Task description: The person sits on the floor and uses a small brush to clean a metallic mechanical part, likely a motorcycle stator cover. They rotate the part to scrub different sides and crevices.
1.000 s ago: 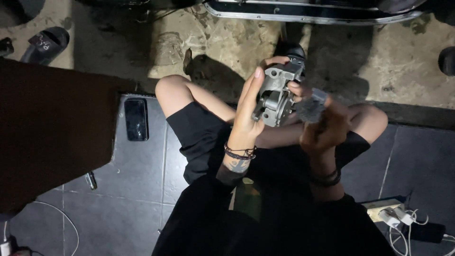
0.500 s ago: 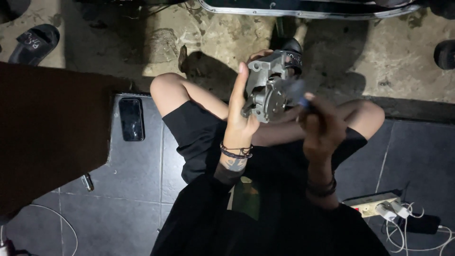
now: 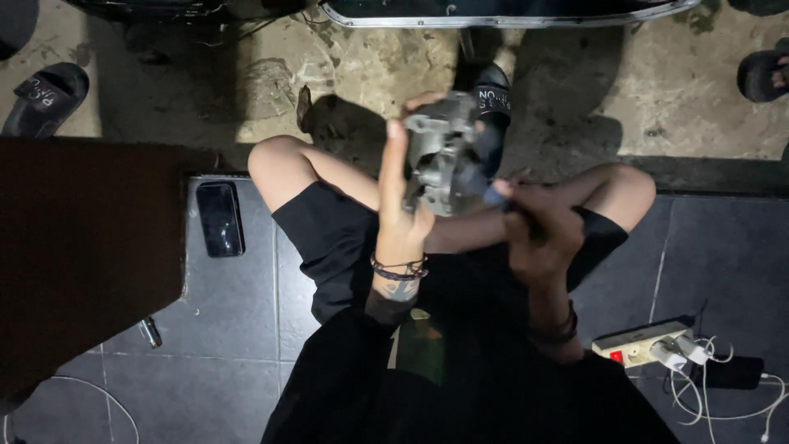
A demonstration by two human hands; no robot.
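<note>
- The left hand [image 3: 400, 215] has its grip closed around a grey metal part [image 3: 444, 160], held up over the person's knees.
- The part stands tall, its long side going near to far.
- The right hand [image 3: 538, 238] is just right of it, fist closed on a thin tool [image 3: 496, 197] whose tip touches the part.
- A phone [image 3: 220, 218] lies on the floor, far left.

Two hands — left hand [image 3: 400, 205], right hand [image 3: 538, 234] — one grey metal part [image 3: 440, 156], one phone [image 3: 220, 219], one power strip [image 3: 641, 344], three sandals [image 3: 45, 94].
</note>
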